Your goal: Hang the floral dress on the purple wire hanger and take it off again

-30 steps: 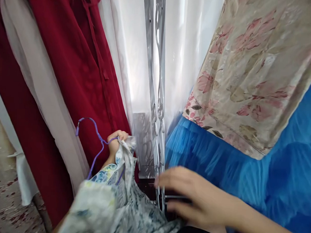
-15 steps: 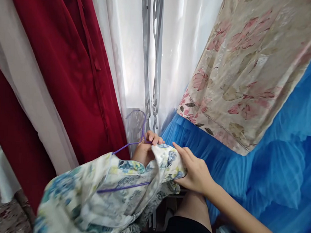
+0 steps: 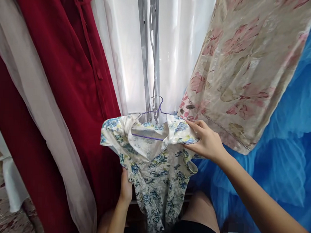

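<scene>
A small white garment with a blue and yellow flower print (image 3: 154,164) hangs on a purple wire hanger (image 3: 155,111) in the middle of the view, its front facing me. My right hand (image 3: 208,143) pinches the garment's right shoulder, fingers closed on the cloth. Lower down, my left hand (image 3: 126,190) grips the garment's left side edge. The hanger's hook sits in front of a metal window grille (image 3: 147,62).
A dark red garment (image 3: 69,93) and a sheer white cloth (image 3: 31,102) hang at the left. A white curtain (image 3: 178,46) covers the window behind. At the right hang a beige cloth with pink flowers (image 3: 244,65) and blue netting (image 3: 284,158).
The garment was bunched low in my left hand; now it is raised and spread on the hanger. My right hand came in and took its shoulder. My left hand dropped to its side.
</scene>
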`<state>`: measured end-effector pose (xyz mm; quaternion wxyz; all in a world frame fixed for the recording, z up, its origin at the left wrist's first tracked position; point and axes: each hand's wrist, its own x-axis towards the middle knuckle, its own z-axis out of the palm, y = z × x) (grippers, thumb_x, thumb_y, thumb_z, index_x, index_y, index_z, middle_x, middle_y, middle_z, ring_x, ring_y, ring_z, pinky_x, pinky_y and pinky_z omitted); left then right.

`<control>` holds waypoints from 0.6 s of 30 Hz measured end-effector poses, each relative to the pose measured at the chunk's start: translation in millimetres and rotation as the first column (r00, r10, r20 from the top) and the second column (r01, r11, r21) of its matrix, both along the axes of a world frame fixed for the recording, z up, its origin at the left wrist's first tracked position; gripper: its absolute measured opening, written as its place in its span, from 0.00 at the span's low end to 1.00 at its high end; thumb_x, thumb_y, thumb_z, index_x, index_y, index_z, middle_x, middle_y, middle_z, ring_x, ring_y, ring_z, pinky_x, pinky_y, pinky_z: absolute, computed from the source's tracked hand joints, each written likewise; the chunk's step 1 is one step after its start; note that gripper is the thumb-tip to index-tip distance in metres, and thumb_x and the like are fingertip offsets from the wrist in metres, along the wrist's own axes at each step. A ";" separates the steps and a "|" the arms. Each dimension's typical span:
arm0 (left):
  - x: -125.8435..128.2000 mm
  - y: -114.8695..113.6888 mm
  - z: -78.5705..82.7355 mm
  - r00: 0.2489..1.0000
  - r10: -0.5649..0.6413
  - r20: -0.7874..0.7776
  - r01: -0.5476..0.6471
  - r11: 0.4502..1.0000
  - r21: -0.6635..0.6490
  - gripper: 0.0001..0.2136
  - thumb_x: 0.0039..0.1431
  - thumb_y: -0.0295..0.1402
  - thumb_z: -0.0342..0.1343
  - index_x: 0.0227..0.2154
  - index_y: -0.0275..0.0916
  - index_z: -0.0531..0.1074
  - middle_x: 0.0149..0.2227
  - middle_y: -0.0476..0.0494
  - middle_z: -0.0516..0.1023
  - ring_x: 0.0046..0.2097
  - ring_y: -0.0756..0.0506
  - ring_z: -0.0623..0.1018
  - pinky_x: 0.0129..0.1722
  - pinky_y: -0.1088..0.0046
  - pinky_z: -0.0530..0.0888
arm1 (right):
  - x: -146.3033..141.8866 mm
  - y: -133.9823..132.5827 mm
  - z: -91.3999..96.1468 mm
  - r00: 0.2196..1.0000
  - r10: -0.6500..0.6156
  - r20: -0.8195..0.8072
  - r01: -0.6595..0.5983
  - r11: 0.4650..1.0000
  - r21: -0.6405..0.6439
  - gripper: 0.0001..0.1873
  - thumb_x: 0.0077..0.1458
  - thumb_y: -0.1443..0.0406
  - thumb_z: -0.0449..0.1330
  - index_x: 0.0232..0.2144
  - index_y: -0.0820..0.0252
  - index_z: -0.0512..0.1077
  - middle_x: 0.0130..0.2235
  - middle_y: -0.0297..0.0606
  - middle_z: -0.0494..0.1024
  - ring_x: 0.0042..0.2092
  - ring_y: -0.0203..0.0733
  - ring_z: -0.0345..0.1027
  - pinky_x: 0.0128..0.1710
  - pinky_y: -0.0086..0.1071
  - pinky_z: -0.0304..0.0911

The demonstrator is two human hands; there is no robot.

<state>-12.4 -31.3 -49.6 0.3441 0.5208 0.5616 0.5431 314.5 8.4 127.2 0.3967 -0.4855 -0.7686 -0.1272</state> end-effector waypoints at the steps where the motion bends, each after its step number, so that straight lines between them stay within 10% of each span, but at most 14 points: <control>1: 3.9 -3.9 -17.2 0.996 0.091 0.024 -0.092 0.996 0.014 0.37 0.61 0.64 0.35 0.64 0.49 0.64 0.60 0.41 0.74 0.70 0.37 0.63 0.67 0.54 0.67 | -0.6 -0.4 0.3 1.000 0.027 0.014 -0.027 1.000 -0.003 0.43 0.48 0.52 0.69 0.65 0.52 0.67 0.51 0.44 0.75 0.45 0.55 0.76 0.36 0.37 0.69; 5: 30.4 -23.4 -63.8 0.974 0.226 0.029 -0.226 0.974 -0.004 0.42 0.51 0.58 0.59 0.67 0.46 0.58 0.61 0.37 0.73 0.69 0.33 0.65 0.67 0.53 0.67 | 11.1 -5.8 -6.1 0.987 0.137 0.090 -0.134 0.990 -0.038 0.45 0.48 0.53 0.70 0.67 0.52 0.63 0.54 0.45 0.73 0.47 0.54 0.75 0.40 0.39 0.70; 10: 47.2 -46.4 -79.4 0.993 0.096 0.066 -0.090 0.992 -0.089 0.35 0.55 0.55 0.59 0.63 0.46 0.65 0.57 0.37 0.78 0.65 0.32 0.70 0.64 0.51 0.71 | 23.6 -18.7 -34.4 0.985 0.172 0.004 -0.172 0.985 0.028 0.43 0.53 0.54 0.67 0.69 0.49 0.60 0.59 0.48 0.68 0.58 0.61 0.66 0.56 0.50 0.64; 12: 46.3 -54.8 -81.1 0.995 0.063 0.083 -0.055 0.994 -0.099 0.32 0.56 0.54 0.59 0.61 0.46 0.68 0.57 0.37 0.78 0.64 0.32 0.72 0.64 0.52 0.71 | 18.6 -32.3 -65.3 0.957 0.096 -0.273 -0.063 0.990 0.126 0.37 0.57 0.54 0.65 0.66 0.50 0.63 0.61 0.48 0.66 0.63 0.64 0.59 0.60 0.55 0.58; 15: 44.4 -66.6 -83.1 0.995 0.073 0.070 -0.065 0.992 -0.106 0.29 0.56 0.54 0.60 0.57 0.46 0.73 0.57 0.37 0.78 0.65 0.32 0.70 0.65 0.52 0.70 | -7.2 -60.1 -129.3 0.685 -0.016 -0.728 0.049 0.998 0.025 0.22 0.64 0.53 0.56 0.56 0.53 0.69 0.53 0.48 0.72 0.55 0.60 0.67 0.52 0.50 0.65; 18: 45.2 -78.0 -83.9 0.995 0.099 0.017 -0.097 0.992 -0.084 0.30 0.54 0.56 0.60 0.56 0.45 0.74 0.57 0.34 0.78 0.65 0.31 0.71 0.64 0.53 0.70 | -51.8 -80.6 -183.3 0.639 0.003 -0.769 -0.384 0.868 -0.315 0.21 0.64 0.46 0.50 0.33 0.53 0.72 0.28 0.38 0.72 0.31 0.50 0.68 0.32 0.42 0.67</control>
